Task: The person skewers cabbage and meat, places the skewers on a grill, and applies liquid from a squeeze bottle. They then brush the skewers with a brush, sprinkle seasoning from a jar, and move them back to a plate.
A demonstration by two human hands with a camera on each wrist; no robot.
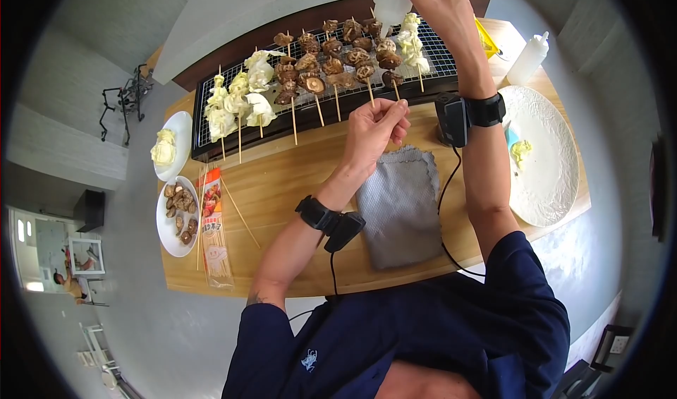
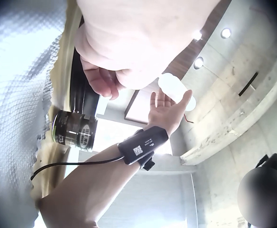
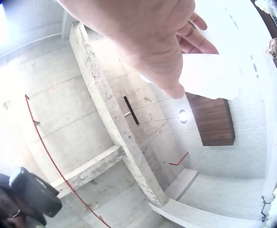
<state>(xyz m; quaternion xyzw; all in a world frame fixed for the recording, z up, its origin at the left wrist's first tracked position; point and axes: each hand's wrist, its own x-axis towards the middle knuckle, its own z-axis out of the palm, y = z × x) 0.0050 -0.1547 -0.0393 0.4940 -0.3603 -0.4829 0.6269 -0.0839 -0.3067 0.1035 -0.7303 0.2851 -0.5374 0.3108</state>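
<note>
My left hand point(image 1: 372, 134) is at the front edge of the wire-topped grill point(image 1: 198, 134), its thumb and fingers pinching the bare stick end of a mushroom skewer point(image 1: 387, 55). Above the back of the grill, my right hand point(image 1: 449, 14) grips a translucent white squeeze bottle point(image 1: 392, 5), tilted nozzle down over that skewer's far end. The bottle point(image 3: 207, 76) also shows in the right wrist view, with fingers wrapped round it. More mushroom skewers lie in a row to the left. Pale cabbage skewers point(image 1: 238, 97) are at the grill's left, and another cabbage skewer point(image 1: 410, 43) is at its right.
A grey cloth point(image 1: 398, 212) lies in front of me. To the left are a skewer packet point(image 1: 215, 230), a mushroom dish point(image 1: 167, 238) and a cabbage dish point(image 1: 182, 125). A large white plate point(image 1: 546, 177) and second squeeze bottle point(image 1: 529, 59) stand right. A jar point(image 2: 74, 129) stands near the grill.
</note>
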